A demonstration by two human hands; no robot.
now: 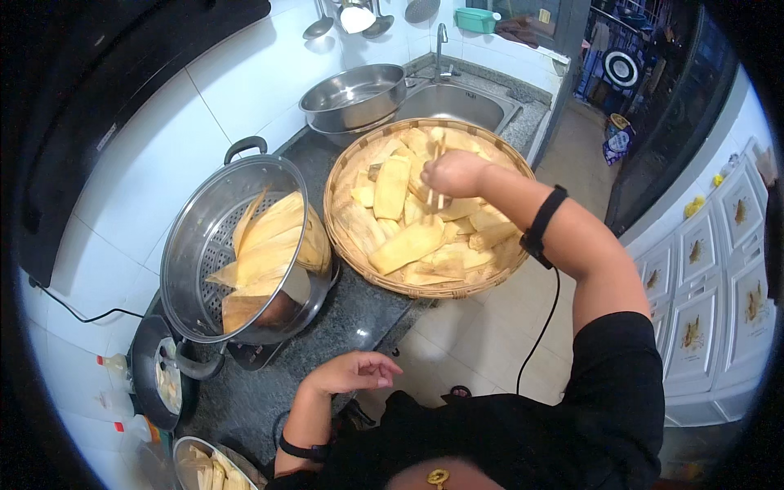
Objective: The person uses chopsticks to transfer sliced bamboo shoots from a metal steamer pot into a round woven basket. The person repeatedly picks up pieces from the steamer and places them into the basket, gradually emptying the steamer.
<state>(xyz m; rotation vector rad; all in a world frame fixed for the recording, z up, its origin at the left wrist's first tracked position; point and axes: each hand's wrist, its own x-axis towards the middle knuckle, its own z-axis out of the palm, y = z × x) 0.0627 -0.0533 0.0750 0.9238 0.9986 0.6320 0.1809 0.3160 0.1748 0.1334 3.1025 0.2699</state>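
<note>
My right hand (454, 174) grips a pair of wooden chopsticks (438, 197) over a round woven bamboo basket (334, 236). Several flat yellow cakes lie in the basket, among them one long cake (392, 187) and a wider one (409, 246), along with pale corn husks (358, 229). Blur hides whether the chopstick tips touch a cake. My left hand (355, 372) hangs with nothing in it, fingers loosely bent, near the counter's front edge. Left of the basket stands a large steel steamer pot (173, 294), its perforated tray (217, 248) partly covered by corn husks (272, 245).
Behind the basket are a steel pan (352, 98) and a sink (456, 101) with a tap (440, 52). A black wok (142, 373), several bottles (131, 429) and a bowl (184, 453) of yellow pieces sit at the left. White drawers (698, 331) stand at the right.
</note>
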